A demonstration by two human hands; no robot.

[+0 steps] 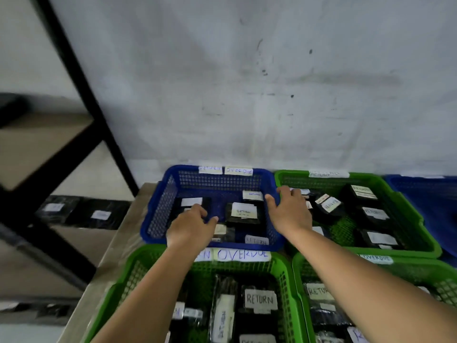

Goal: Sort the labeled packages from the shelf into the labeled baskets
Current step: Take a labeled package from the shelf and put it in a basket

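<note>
Below a scuffed grey wall, the left hand reaches into the far blue basket, fingers curled over a black package area, while the right hand grips its right rim; remaining shelf packages lie far left.

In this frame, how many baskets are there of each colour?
Blue baskets: 2, the one under both hands and one cut off at the right edge.
Green baskets: 3, far right, near left, near right.
Total: 5 baskets.
</note>
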